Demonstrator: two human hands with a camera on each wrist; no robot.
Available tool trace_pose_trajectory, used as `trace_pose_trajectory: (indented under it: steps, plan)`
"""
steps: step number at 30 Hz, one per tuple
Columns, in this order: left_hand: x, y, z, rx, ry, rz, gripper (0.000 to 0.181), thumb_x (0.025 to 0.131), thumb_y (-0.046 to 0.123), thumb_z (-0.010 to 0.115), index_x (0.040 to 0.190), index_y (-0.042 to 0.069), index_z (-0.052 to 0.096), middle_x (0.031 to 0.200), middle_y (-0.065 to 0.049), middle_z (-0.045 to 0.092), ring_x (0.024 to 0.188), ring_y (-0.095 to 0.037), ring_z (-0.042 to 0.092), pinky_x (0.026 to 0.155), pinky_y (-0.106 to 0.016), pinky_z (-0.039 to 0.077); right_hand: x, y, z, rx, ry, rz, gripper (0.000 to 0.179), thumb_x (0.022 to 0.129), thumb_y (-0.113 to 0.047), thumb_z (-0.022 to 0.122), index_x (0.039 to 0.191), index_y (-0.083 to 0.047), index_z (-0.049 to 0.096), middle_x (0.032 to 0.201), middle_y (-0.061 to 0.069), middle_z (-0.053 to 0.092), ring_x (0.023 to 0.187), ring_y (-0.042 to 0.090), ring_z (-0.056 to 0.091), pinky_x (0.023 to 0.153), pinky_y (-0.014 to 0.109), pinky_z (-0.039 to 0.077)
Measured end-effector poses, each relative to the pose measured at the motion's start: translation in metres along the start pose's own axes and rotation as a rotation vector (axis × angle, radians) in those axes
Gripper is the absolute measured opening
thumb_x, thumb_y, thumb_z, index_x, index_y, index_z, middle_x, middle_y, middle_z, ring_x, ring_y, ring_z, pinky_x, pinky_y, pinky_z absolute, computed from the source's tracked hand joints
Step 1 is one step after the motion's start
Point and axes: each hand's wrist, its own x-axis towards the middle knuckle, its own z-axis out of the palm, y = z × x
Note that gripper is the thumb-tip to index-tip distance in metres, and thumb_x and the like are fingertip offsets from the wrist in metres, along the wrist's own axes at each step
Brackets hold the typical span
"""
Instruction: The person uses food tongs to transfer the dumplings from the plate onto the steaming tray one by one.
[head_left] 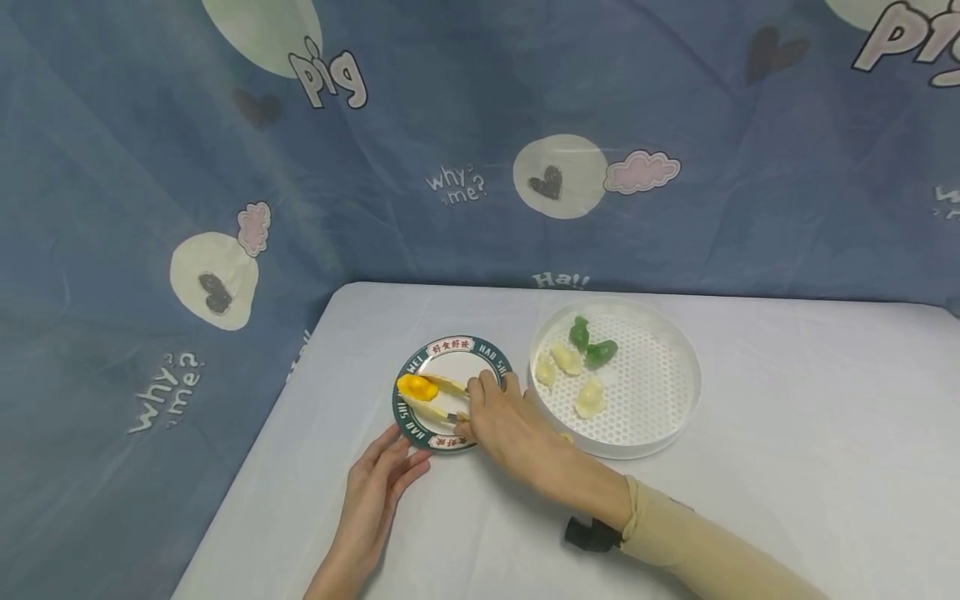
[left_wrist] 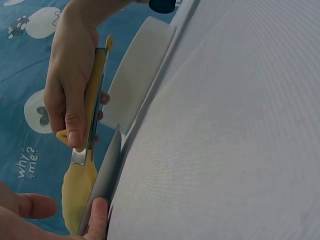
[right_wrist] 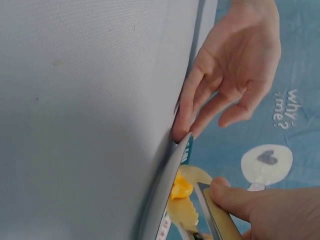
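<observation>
My right hand (head_left: 517, 433) grips a pair of pale yellow tongs (left_wrist: 75, 192) with metal arms. In the head view the tongs' tips lie over a round plate (head_left: 402, 417) with a dark green lettered rim, one on each side of a bright orange-yellow dumpling-shaped piece (head_left: 417, 387). That piece also shows beside the tips in the right wrist view. My left hand (head_left: 371, 496) has its fingers extended, fingertips at the plate's near-left edge. In the left wrist view its thumb stands apart from the other fingers.
Right of the plate stands a round white tray (head_left: 667, 392) with a perforated base and raised wall. Several pale yellow dumpling-shaped pieces (head_left: 589, 398) and green ones (head_left: 601, 354) lie at its left side. A white cloth covers the table (head_left: 810, 433); a blue printed curtain (head_left: 450, 108) hangs behind.
</observation>
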Motion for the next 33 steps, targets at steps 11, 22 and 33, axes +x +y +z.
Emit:
trace_pose_trajectory:
  steps: [11,22,33]
  plan:
    - [0.0,0.0,0.001,0.019,0.009,-0.002,0.066,0.113,0.027,0.049,0.169,0.001,0.024,0.157,-0.024,0.047,0.117,-0.011,0.071,0.104,-0.019,0.066,-0.008,0.009,-0.012,0.055,-0.05,0.034,0.058,0.104,-0.047,0.066,0.13,0.003,0.057,0.113,0.014,0.061,0.095,0.032,0.057,0.073,0.047,0.066]
    - [0.0,0.001,0.002,0.017,0.026,-0.015,0.065,0.112,0.025,0.05,0.168,0.002,0.027,0.156,-0.023,0.049,0.117,-0.012,0.071,0.103,-0.019,0.066,-0.029,0.025,-0.032,0.099,-0.03,0.093,0.051,0.104,-0.045,0.067,0.123,0.001,0.056,0.099,0.01,0.055,0.084,0.028,0.045,0.058,0.033,0.044]
    - [-0.001,0.002,0.0,0.018,0.001,-0.011,0.064,0.113,0.023,0.05,0.168,0.001,0.026,0.154,-0.021,0.05,0.116,-0.01,0.071,0.106,-0.018,0.064,-0.056,0.053,-0.058,0.078,-0.004,0.159,0.044,0.103,-0.042,0.069,0.115,-0.003,0.053,0.093,0.007,0.049,0.084,0.028,0.046,0.056,0.029,0.036]
